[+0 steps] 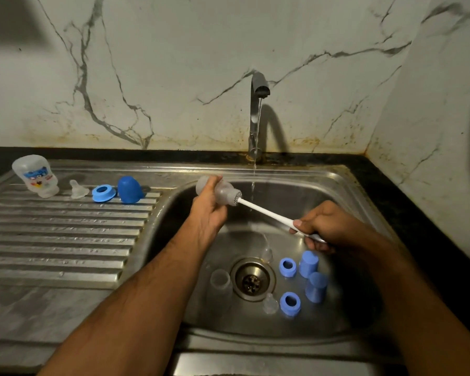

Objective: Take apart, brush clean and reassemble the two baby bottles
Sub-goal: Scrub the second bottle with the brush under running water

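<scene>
Marble-look wall (201,44) behind, white with grey veins, meeting a side wall (432,104) at a corner on the right. Brown rust-like spotting along the base of both. Black counter (407,191) edges a steel sink (345,185) with a ribbed drainboard (60,240) on the left. Steel tap (257,115) running a thin stream. Light dim; dark shadow top left.

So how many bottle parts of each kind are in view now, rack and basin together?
Bottles: 3 (rack, left hand, basin)
Teats: 3 ()
Blue rings: 3 ()
Blue caps: 3 ()
Brush: 1
Total: 13
</scene>
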Available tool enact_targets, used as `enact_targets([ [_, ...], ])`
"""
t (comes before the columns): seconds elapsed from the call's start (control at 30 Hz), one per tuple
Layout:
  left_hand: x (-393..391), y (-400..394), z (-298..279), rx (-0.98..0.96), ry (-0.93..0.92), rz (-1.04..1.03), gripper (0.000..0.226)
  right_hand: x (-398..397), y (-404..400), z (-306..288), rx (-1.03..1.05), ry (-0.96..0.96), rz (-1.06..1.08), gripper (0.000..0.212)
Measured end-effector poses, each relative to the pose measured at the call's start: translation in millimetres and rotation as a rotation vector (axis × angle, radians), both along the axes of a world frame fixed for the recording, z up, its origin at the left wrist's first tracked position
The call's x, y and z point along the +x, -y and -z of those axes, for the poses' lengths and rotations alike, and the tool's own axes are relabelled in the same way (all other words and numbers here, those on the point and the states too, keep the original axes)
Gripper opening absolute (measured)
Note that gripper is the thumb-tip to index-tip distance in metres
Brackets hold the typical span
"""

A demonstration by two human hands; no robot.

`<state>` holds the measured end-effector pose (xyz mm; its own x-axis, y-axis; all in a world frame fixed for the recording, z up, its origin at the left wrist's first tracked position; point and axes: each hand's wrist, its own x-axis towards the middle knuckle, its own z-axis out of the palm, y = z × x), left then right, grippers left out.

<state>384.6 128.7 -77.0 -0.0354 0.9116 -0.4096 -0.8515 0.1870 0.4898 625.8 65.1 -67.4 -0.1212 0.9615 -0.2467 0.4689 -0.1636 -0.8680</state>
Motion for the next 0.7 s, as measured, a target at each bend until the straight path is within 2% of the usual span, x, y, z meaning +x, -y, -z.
enact_targets([
  [0.23,-7,-4,0,-0.001,-0.027,-0.033,0.062,16,2,-6,0.007,-0.007,-0.002,0.023],
  [0.33,-1,-3,2,-0.014,-0.052,-0.018,0.050,2,-1,-2,-0.006,0.019,0.020,0.023],
  [0.4,0,-2,2,-0.031,-0.051,-0.011,0.050,-1,-2,-2,-0.030,0.025,0.008,0.023],
  [0.53,-11,-1,3,0.026,0.065,-0.004,0.038,20,2,-5,-0.013,-0.033,-0.019,0.022],
  [0.6,-9,0,3,0.028,0.070,0.002,0.043,18,2,-3,0.006,-0.041,-0.015,0.022],
  [0.7,3,0,1,-0.026,-0.034,-0.011,0.053,4,0,1,-0.011,-0.021,-0.013,0.024],
])
